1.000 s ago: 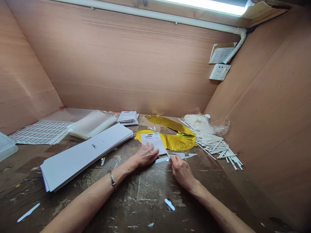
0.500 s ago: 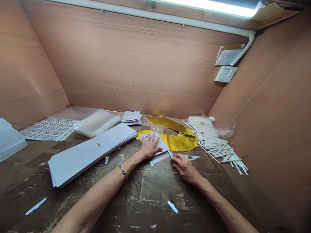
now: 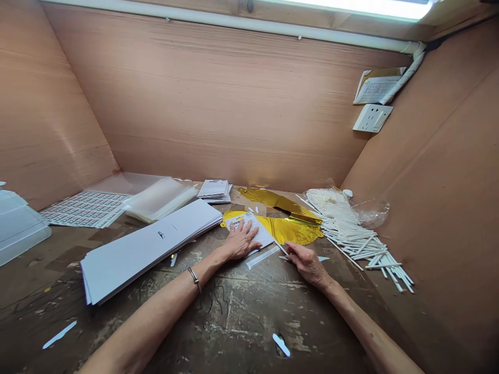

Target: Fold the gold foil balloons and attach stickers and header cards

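Note:
My left hand (image 3: pixel 242 240) lies with fingers spread on a white printed card (image 3: pixel 263 235), pressing it to the tabletop. A clear plastic strip (image 3: pixel 263 257) sticks out from under the card's near edge. Partly beneath the card is a flat, shiny gold foil balloon (image 3: pixel 296 230). At the card's right corner, my right hand (image 3: pixel 307 262) pinches a thin white stick (image 3: pixel 281 248), whose far tip is close to the card; whether it goes inside, I cannot tell. A pointed white scrap (image 3: pixel 323 258) shows beside the right hand.
Left of the hands lies a stack of long white cards (image 3: pixel 152 249), with clear plastic sleeves (image 3: pixel 161 195) and a sticker sheet (image 3: pixel 86 208) behind. Small printed cards (image 3: pixel 214 189) sit at the back. White sticks (image 3: pixel 362 244) are heaped right. White scraps (image 3: pixel 281 344) lie in front.
My right hand has drawn slightly back to the right, and more of the white stick shows. My left hand stays on the card. The whole view has shifted a little.

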{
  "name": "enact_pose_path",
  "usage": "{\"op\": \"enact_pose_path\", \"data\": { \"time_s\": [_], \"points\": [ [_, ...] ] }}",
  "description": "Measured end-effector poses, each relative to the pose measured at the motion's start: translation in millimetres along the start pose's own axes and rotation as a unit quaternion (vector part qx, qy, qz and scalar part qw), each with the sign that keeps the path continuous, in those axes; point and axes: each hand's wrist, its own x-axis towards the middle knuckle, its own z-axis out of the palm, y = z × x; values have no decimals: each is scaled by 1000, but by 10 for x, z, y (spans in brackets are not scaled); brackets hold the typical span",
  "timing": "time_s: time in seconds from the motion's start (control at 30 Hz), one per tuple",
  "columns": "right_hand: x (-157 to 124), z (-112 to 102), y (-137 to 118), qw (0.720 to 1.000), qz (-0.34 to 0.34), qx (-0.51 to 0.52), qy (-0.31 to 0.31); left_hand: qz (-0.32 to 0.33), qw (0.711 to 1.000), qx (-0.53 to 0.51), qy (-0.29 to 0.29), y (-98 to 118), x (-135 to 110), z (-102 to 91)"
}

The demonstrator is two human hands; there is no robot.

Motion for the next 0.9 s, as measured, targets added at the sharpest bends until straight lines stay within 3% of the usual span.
{"op": "enact_pose_path", "data": {
  "time_s": [0.07,0.17,0.27,0.33,0.43,0.6,0.67,0.8,0.9],
  "points": [
    [14,22,-39,998,35,-51,5,-25,999,-21,40,-6,-5,-4],
    [43,25,-196,985,92,-142,-16,-143,972,-67,175,-2,-67,-27],
    [77,-2,-387,971,127,-195,-56,-247,898,-178,317,50,-193,-53],
    [99,-7,-474,963,154,-207,-76,-309,834,-283,358,130,-274,-64],
    [133,31,-529,952,196,-218,-84,-383,719,-453,363,301,-329,-84],
    [155,94,-555,967,217,-132,-33,-385,531,-678,333,522,-292,-161],
    [146,91,-582,975,207,-84,-18,-362,487,-737,297,583,-280,-183],
    [131,80,-658,982,182,-37,-19,-340,430,-805,228,740,-254,-178],
    [125,74,-700,986,166,-26,-22,-331,384,-830,233,832,-212,-154]
  ]
}}
